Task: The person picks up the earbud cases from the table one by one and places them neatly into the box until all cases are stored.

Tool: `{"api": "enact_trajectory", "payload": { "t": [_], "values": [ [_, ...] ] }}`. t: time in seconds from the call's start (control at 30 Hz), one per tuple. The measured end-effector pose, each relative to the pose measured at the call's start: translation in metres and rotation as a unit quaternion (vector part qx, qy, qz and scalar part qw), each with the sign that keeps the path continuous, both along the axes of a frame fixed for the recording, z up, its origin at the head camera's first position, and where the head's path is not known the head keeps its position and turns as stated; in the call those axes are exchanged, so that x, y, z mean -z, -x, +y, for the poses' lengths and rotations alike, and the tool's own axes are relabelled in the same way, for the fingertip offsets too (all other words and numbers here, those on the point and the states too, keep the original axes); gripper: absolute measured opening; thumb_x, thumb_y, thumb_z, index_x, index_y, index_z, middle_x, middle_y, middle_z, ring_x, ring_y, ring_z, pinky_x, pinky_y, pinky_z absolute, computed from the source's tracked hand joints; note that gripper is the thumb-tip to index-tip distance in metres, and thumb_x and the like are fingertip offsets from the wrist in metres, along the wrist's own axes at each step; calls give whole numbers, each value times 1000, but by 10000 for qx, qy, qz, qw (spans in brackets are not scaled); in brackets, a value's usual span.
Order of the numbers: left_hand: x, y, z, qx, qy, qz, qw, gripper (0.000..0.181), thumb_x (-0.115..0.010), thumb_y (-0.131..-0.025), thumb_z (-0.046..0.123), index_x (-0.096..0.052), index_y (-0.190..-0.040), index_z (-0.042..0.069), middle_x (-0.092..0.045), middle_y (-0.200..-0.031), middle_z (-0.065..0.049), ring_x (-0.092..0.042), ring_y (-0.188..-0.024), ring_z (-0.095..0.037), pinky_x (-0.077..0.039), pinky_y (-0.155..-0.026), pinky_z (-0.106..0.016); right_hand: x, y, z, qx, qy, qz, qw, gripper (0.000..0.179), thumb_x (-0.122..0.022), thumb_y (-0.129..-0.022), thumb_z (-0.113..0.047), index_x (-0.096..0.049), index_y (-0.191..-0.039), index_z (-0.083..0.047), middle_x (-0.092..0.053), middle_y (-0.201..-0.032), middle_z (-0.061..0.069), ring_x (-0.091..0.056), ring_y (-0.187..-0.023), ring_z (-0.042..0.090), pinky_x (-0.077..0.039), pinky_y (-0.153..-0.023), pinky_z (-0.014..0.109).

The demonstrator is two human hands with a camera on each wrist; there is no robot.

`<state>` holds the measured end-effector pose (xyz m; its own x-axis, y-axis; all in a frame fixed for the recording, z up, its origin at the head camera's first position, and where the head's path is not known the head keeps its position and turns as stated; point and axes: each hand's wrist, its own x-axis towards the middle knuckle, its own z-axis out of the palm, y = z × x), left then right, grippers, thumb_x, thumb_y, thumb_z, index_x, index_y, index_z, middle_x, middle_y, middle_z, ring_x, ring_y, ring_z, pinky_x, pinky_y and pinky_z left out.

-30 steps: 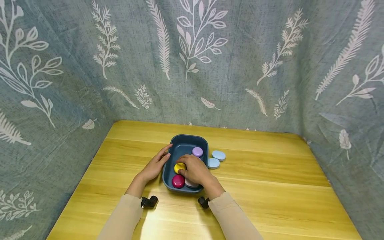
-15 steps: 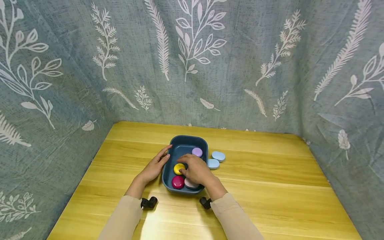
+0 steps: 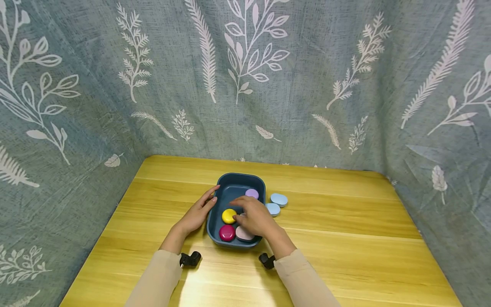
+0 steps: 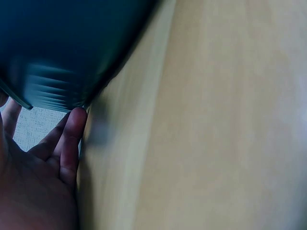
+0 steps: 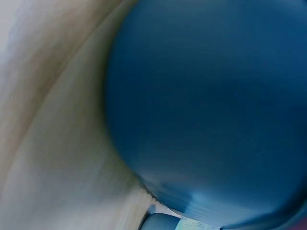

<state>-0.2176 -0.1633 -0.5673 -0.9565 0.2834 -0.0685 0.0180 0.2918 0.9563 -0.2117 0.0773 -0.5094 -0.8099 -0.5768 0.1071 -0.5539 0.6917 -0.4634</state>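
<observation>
A dark blue rectangular tray (image 3: pixel 235 178) stands on the table. Inside it lie a yellow round piece (image 3: pixel 229 216), a magenta one (image 3: pixel 227 233), a pale pink one (image 3: pixel 244 233) and a lilac one (image 3: pixel 251 194), all glossy. My left hand (image 3: pixel 195 215) rests along the tray's left wall with fingers extended; the left wrist view shows its fingertips at the wall (image 4: pixel 53 88). Over the tray's right half is my right hand (image 3: pixel 255 216), fingers loosely bent, thumb beside the yellow piece. It hides part of the tray floor. Only the tray's outer wall (image 5: pixel 206 105) fills the right wrist view.
Two light blue oval pieces (image 3: pixel 278 200) lie on the table against the tray's right side. Black wrist cameras (image 3: pixel 267 260) stick out from both sleeves. A patterned grey-blue cloth (image 3: pixel 245 128) hangs behind the wooden table (image 3: pixel 345 238).
My right hand has drawn back slightly to the right, away from the yellow piece, which shows fully now. More of the pale pink piece is visible. The left hand holds its place.
</observation>
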Motion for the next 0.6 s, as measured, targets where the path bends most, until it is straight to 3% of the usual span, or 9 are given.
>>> {"api": "enact_trajectory", "payload": {
  "t": [0.33,0.6],
  "values": [
    [0,1,0,10,73,10,10000,47,-36,-102,53,-25,-147,52,-23,-159,5,-22,-148,-26,-18,-117,-60,-4,-3,10,183,429,76,9989,39,-68,-91,-26,-63,-129,-17,-59,-132,-2,-51,-128,20,-43,-107,43],
    [-2,0,1,-24,52,-39,10000,46,-37,-102,52,-26,-146,53,-23,-159,7,-22,-148,-25,-18,-118,-59,-7,-1,18,250,455,356,9980,37,-70,-90,-28,-64,-127,-22,-62,-127,-4,-54,-123,18,-44,-106,41]
  ]
}}
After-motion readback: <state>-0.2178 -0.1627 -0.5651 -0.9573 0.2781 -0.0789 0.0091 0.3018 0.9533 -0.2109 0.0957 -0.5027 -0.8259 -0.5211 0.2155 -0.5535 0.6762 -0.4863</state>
